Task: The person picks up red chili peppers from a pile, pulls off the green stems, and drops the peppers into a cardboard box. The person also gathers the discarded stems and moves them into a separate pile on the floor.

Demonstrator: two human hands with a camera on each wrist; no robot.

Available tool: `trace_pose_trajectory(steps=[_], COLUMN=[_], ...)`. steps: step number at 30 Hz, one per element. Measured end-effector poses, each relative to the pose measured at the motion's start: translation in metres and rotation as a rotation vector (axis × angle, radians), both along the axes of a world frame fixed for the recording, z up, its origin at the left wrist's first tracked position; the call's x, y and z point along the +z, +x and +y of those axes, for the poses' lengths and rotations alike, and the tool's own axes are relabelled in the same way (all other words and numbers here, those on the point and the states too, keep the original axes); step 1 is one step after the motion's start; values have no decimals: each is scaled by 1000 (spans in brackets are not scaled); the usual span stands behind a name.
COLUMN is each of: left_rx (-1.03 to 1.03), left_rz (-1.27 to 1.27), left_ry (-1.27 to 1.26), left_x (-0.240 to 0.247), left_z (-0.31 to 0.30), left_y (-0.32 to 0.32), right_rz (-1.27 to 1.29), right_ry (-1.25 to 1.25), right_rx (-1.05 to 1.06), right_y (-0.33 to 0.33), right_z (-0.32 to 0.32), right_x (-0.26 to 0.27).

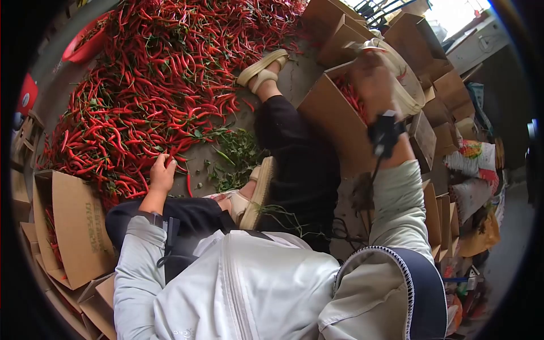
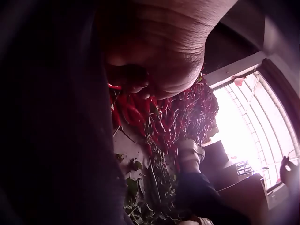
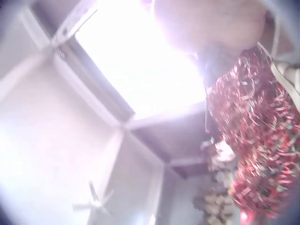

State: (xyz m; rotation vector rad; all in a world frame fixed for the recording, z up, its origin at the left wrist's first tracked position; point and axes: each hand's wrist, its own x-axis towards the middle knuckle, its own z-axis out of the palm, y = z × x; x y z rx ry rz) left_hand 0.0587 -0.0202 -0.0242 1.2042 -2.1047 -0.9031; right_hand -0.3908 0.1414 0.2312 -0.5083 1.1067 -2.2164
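My left hand (image 1: 162, 174) is at the near edge of a large pile of red chili peppers (image 1: 170, 73). Its fingers are curled in the left wrist view, with a red chili pepper (image 2: 114, 86) showing at them. Blurred, my right hand (image 1: 371, 79) is raised over the rim of an open cardboard box (image 1: 334, 113), beside a white basket (image 1: 418, 96). Red chili peppers (image 1: 349, 93) lie inside that box. The right wrist view is blurred and overexposed, and what the right fingers hold is hidden.
Green stems and leaves (image 1: 241, 153) lie on the floor between the pile and my sandalled foot (image 1: 249, 195). Another cardboard box (image 1: 82, 226) stands at my left. More boxes (image 1: 411, 42) and sacks (image 1: 473, 158) line the right side. A red basin (image 1: 85, 42) sits behind the pile.
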Motion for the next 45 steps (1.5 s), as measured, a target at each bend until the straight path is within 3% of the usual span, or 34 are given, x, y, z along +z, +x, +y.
trace_pose_trajectory(steps=[1,2,4,5,6,8,9,12,14,16,18,20,22,24,25,26,28,30,32,35,37,38,40,42,44,45], left_rx=[1,47,110,140,173,9,122,81,39,163,141,408,429,339,225,230,30,-165,-155,-180,-396,-397,-567,-583,-462,-381], left_rz=[1,139,460,643,840,1175,1259,1429,1496,1439,1478,1392,1337,955,618,612,-112,-499,-831,-868,-890,-896,-739,-623,-455,-394], left_ry=[-5,212,556,680,749,978,1091,1257,1279,1225,1223,1145,1097,811,676,682,362,127,277,258,273,271,309,220,280,141], left_x=[1,9,24,49,60,58,72,86,89,92,88,88,79,67,47,37,20,17,14,8,-8,-2,15,22,34,39], left_z=[1,2,4,15,19,15,21,31,39,48,49,46,36,18,3,0,-5,7,21,22,17,19,27,25,14,8], left_y=[-2,-6,-10,-18,-26,-26,-32,-35,-35,-37,-33,-32,-19,-6,6,6,7,-6,-20,-29,-30,-30,-26,-22,-16,-10], right_rz=[-204,-206,-225,-155,17,151,113,674,558,388,239,184,253,-52,-40,-25,-110,-199,-188,-201,-210,-215,-189,-63,68,234], right_ry=[-171,-176,-116,-145,-184,276,275,649,464,477,495,567,665,611,610,608,626,590,601,611,698,694,672,707,745,750], right_rx=[-58,-59,-298,-67,503,270,316,869,944,912,911,995,1013,1019,938,856,799,761,761,781,684,683,670,693,720,772], right_y=[-11,-12,-8,-14,-3,99,136,217,262,291,307,307,295,276,267,265,262,251,245,244,248,246,241,237,239,247], right_z=[9,10,7,5,9,-7,-13,-26,-33,-40,-42,-45,-41,-41,-41,-43,-46,-48,-52,-52,-53,-54,-55,-60,-69,-77], right_x=[19,18,4,-26,-45,-56,-75,-111,-146,-166,-170,-184,-188,-201,-207,-206,-203,-212,-226,-228,-223,-225,-230,-234,-232,-226])
